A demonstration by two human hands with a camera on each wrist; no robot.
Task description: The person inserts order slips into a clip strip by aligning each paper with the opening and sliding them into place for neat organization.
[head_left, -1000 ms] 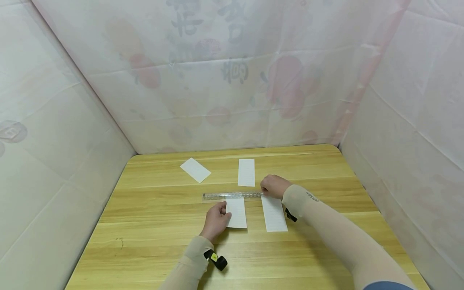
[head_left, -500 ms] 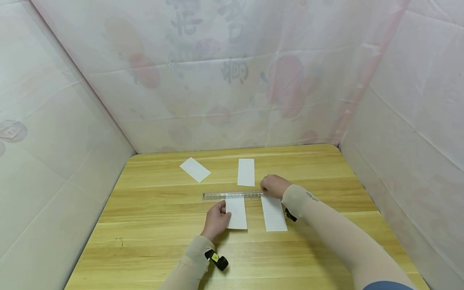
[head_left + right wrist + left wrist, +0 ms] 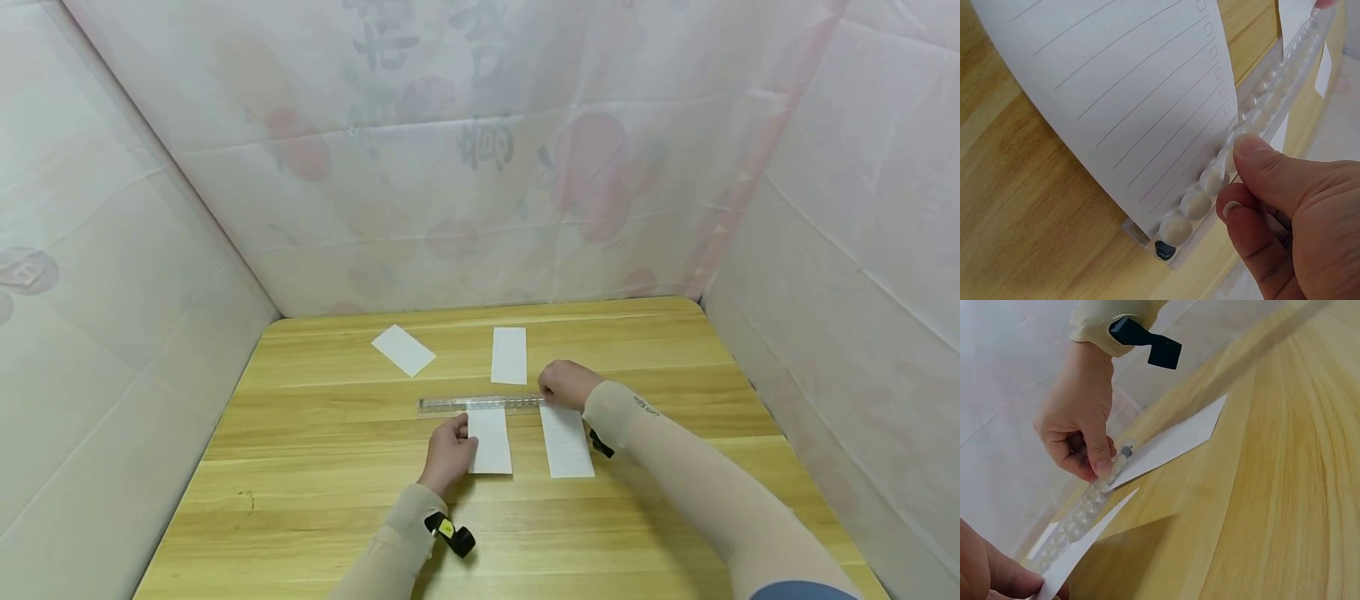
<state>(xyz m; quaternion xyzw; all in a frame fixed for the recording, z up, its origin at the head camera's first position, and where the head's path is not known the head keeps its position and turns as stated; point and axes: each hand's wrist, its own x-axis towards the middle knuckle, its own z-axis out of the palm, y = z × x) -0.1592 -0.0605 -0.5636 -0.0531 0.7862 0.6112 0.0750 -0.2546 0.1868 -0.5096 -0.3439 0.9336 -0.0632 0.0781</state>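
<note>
Over the table (image 3: 300,467), the left hand (image 3: 447,456) is pinching paper (image 3: 492,446); the right hand (image 3: 568,385), fingers curled, is pinching a strip (image 3: 450,406).

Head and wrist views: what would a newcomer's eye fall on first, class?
First, the clear strip with round bumps lies across the wooden table, the right hand gripping it near one end. Next, the left hand pinches a white slip on the strip's near side.
</note>
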